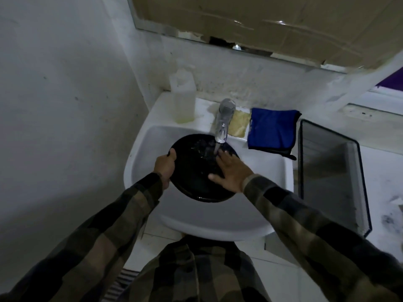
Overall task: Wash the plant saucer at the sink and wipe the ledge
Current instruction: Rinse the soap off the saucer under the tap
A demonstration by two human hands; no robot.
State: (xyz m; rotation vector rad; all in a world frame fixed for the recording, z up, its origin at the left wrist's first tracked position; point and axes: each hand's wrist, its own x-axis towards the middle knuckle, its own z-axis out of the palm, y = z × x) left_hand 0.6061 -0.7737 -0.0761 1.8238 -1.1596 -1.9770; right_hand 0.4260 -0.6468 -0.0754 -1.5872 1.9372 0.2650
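Saucer (192, 184) under tap (223, 120), left hand (164, 170) on rim, right hand (232, 173) flat inside

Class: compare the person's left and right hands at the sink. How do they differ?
The left hand grips the saucer at its rim, fingers curled; the right hand lies flat inside it, fingers straight. The right hand's fingertips reach the running water; the left hand is clear of it. Both touch the saucer over the sink.

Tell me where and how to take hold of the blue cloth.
Pinch the blue cloth at its near edge, from the front with the right hand: it lies folded flat on the sink ledge, and the sponge crowds its left side.
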